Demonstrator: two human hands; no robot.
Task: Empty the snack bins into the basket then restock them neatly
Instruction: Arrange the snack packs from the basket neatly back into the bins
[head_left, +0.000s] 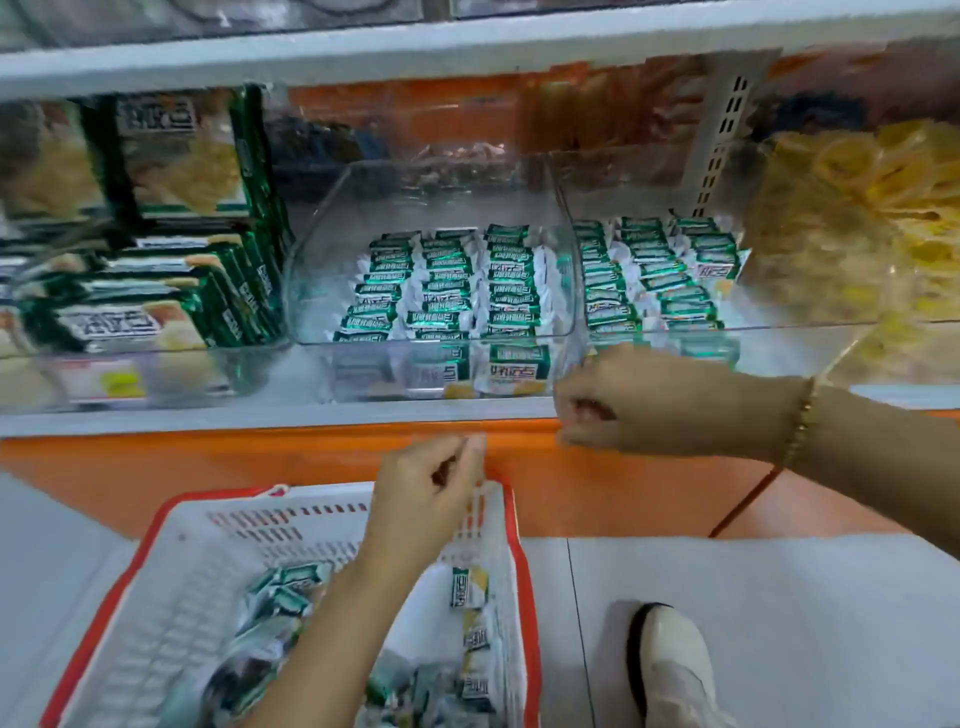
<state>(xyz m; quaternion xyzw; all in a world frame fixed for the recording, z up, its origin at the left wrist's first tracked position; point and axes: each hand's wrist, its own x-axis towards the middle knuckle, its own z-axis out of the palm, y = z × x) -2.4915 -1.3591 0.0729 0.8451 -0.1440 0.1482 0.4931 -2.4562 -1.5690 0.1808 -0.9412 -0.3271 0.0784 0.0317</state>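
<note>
Down at 7 o'clock in the head view sits the white basket (519, 561) with the red rim, and there's a loose heap of green-and-white snack packets (280, 587) in it. The left forearm cuts right across it and hides part of the heap.

The left hand (431, 483) is over the basket's far edge with its fingers curled. It's too blurry to tell if it's got anything.

At 12 o'clock the clear middle bin (306, 291) has tidy packet rows (447, 280). The right bin (789, 306) at 2 o'clock has more rows (654, 275).

The right hand (649, 400), bracelet (802, 415) on the wrist, is curled at that bin's front left corner and blocks it. Can't tell if it's gripping.

Bigger green packs (156, 301) are at 10 o'clock, yellow snacks (872, 182) at 2 and a white shoe (675, 670) at 5.
</note>
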